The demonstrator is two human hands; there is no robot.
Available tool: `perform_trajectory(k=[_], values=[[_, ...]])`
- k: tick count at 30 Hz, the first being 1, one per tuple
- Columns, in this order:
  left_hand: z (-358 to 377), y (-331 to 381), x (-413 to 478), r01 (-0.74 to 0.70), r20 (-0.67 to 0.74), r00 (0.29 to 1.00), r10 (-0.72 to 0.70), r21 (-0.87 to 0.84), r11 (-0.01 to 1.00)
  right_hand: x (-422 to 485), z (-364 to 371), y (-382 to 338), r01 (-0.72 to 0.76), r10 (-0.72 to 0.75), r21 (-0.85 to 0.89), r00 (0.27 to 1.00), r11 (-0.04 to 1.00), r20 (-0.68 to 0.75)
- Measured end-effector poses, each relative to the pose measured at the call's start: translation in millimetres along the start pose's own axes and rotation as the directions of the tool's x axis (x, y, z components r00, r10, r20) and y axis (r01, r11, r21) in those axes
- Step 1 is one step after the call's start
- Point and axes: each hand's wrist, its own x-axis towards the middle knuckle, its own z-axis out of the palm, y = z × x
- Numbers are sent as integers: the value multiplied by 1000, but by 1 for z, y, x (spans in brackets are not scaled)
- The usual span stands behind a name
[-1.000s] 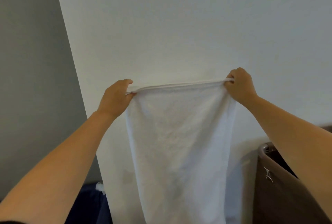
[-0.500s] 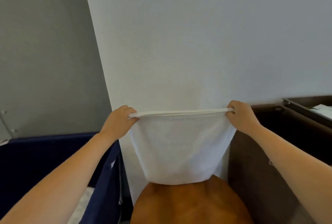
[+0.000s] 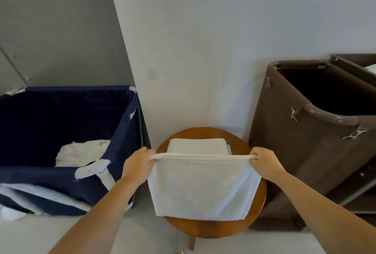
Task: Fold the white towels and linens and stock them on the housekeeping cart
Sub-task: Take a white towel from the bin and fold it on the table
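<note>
Towel [image 3: 203, 188] is hanging half-folded, both hands, left [image 3: 138, 165] and right [image 3: 264, 164], pinching its top corners; 1 folded towel [image 3: 197, 146] is lying just beyond them, unfolded linens [image 3: 81, 155] are waiting left.

No text, label, brand, number or sign can be read anywhere in the head view. The white towel [image 3: 203, 186], navy bin [image 3: 61, 115], brown cart [image 3: 295, 152] and wall [image 3: 203, 50] show plain surfaces only.

The hanging towel [image 3: 203, 186] hides much of the stool [image 3: 203, 228] and the near edge of the folded towel [image 3: 197, 146].
</note>
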Motion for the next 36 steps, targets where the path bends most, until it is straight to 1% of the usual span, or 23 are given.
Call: perform_trajectory(k=[2, 5, 9, 15, 19, 21, 23, 26, 28, 30, 32, 34, 36], values=[[7, -4, -2, 18, 30, 999, -18, 0, 1000, 1, 9, 3, -18, 18, 3, 1000, 1000, 6], [10, -7, 10, 15, 38, 999, -15, -5, 1000, 13, 13, 2, -50, 50, 8, 998, 999, -28], [14, -6, 47, -9, 41, 999, 9, 0, 1000, 40, 16, -5, -84, 79, -45, 991, 995, -110], [37, -17, 115, -23, 113, 993, 21, 15, 1000, 91, 29, -14, -171, 157, -106, 979, 980, -132], [53, -26, 168, -31, 188, 982, 18, 63, 998, 134, 37, -22, -230, 208, -131, 964, 964, -166], [63, -31, 193, -12, 204, 979, -4, 75, 997, 155, 43, -24, -244, 218, -125, 957, 962, -192], [74, -34, 210, 5, 195, 980, -28, 121, 993, 174, 50, -25, -259, 229, -115, 948, 959, -219], [97, -35, 234, -24, 154, 988, -6, 195, 981, 204, 61, -19, -278, 252, -81, 938, 957, -238], [111, -34, 243, -5, 135, 991, -22, 196, 981, 218, 69, -13, -261, 255, 0, 944, 965, -210], [130, -32, 249, 44, 166, 984, -71, 164, 986, 229, 80, -5, -248, 247, 15, 958, 969, -144], [153, -29, 246, 40, 247, 966, -79, 160, 986, 236, 98, 7, -249, 245, -67, 967, 966, -65], [178, -25, 235, -22, 359, 932, -49, 191, 981, 237, 119, 22, -235, 239, -130, 971, 963, 17], [201, -19, 222, -87, 456, 890, -21, 214, 973, 236, 138, 37, -235, 250, -134, 963, 963, 101]])
